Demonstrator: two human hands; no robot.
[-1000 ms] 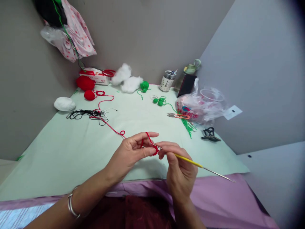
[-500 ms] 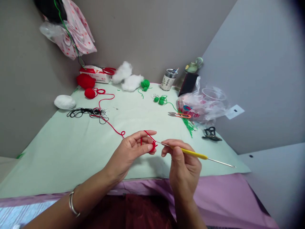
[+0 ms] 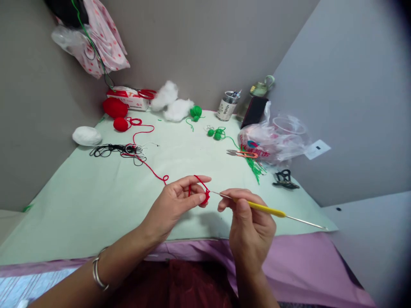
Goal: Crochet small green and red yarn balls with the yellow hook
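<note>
Between the thumb and fingers of my left hand (image 3: 181, 196) is a small red crochet piece (image 3: 205, 198); the hand is closed on it. Red yarn (image 3: 201, 183) runs from the piece over my raised index finger. The strand trails back across the cloth to a red yarn ball (image 3: 120, 124). My right hand (image 3: 250, 222) grips a crochet hook (image 3: 266, 208) by its yellow handle, pen-fashion. The hook's thin metal tip points at the top edge of the red piece; whether it touches a loop is too small to tell. Its other metal end sticks out to the right.
Black cords (image 3: 111, 150) and a white yarn ball (image 3: 87, 136) lie left. Behind are white stuffing (image 3: 178, 110), green crochet balls (image 3: 217, 134) and a pen can (image 3: 226, 106). Orange-handled thread snips (image 3: 241, 153), a plastic bag (image 3: 272, 139) and a black claw clip (image 3: 285, 179) lie right.
My right hand and the crochet hook have shifted slightly right, drawing the tip a little away from the red piece. My left hand stays nearly still.
</note>
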